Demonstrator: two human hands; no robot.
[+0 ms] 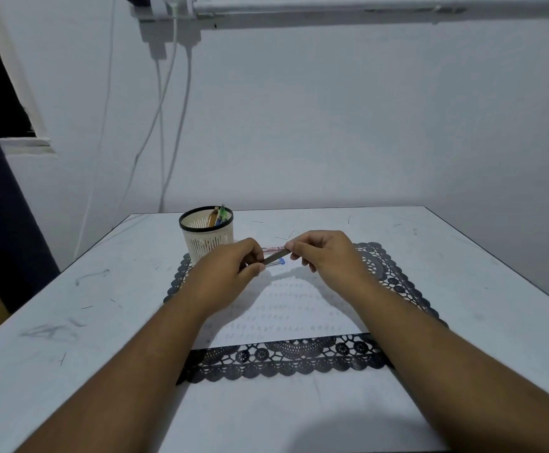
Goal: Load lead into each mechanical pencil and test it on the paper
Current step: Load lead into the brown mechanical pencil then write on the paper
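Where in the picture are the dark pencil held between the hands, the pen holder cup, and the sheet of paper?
dark pencil [276, 257]: head view, middle of the barrel showing between both hands.
pen holder cup [212, 245]: head view, slotted front wall.
sheet of paper [286, 322]: head view, bare written part near the front edge.

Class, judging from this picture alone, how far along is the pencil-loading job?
Done: the paper already carries rows of test marks. In hand: both the left hand and right hand pinch a dark pencil. Left: pencils in the cup may need loading.
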